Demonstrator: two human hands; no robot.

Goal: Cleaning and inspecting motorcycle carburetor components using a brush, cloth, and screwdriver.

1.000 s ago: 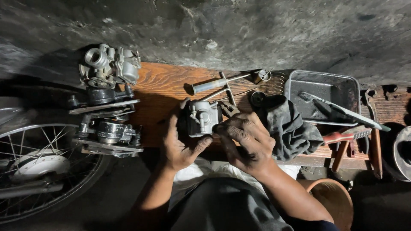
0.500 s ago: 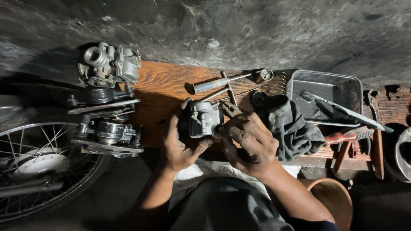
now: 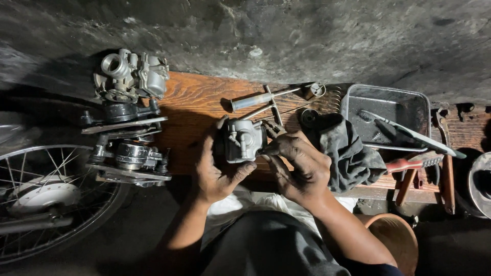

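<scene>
Left hand (image 3: pixel 217 171) grip closed around grey carburetor body (image 3: pixel 244 140), right hand (image 3: pixel 299 168) fingertips pinching its right side — dark rag (image 3: pixel 348 153) just right, wooden desk (image 3: pixel 194 99) beneath.

Wooden board (image 3: pixel 199 99) with screwdriver (image 3: pixel 258 99), rag (image 3: pixel 350 153), tray (image 3: pixel 388 105)

L hand (image 3: pixel 217 171) grips a small metal carburetor (image 3: pixel 244 139) over a wooden board (image 3: pixel 197 105); R hand (image 3: pixel 302 168) fingers touch its right side. Dark rag (image 3: pixel 350 153), metal tray (image 3: pixel 388 105) w/ toothbrush (image 3: pixel 409 134) at right; engine parts (image 3: pixel 130 82) left.
</scene>
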